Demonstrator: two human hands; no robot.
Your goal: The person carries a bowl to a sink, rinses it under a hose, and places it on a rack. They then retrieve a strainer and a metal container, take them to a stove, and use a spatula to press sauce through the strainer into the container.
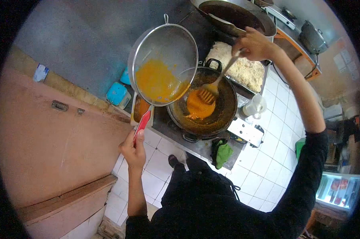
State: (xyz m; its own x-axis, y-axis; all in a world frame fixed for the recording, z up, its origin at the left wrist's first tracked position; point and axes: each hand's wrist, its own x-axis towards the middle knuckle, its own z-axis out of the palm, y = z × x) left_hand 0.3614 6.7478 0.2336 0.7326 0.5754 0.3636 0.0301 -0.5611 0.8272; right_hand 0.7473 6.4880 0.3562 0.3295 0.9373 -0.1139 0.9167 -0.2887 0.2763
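My left hand (133, 148) is wrapped round the red handle of a large mesh strainer (164, 44), which is held up left of the wok. Orange paste or sauce (158, 77) lies in its mesh. My right hand (255, 44) grips the upper handle of a slotted spatula (208, 92). The spatula's head reaches down into a dark two-handled wok (225, 115), at a pool of orange sauce (200, 106). Partly hidden below the strainer, a rectangular metal pan (149, 119) holds more orange sauce.
A tray of pale, floury food (243, 73) stands behind the wok, near a larger wok (269, 26). A clear plastic jug (255, 105), a green cloth (223, 153) and a blue-lidded container (117, 93) are close by. A wall (60, 139) rises at left.
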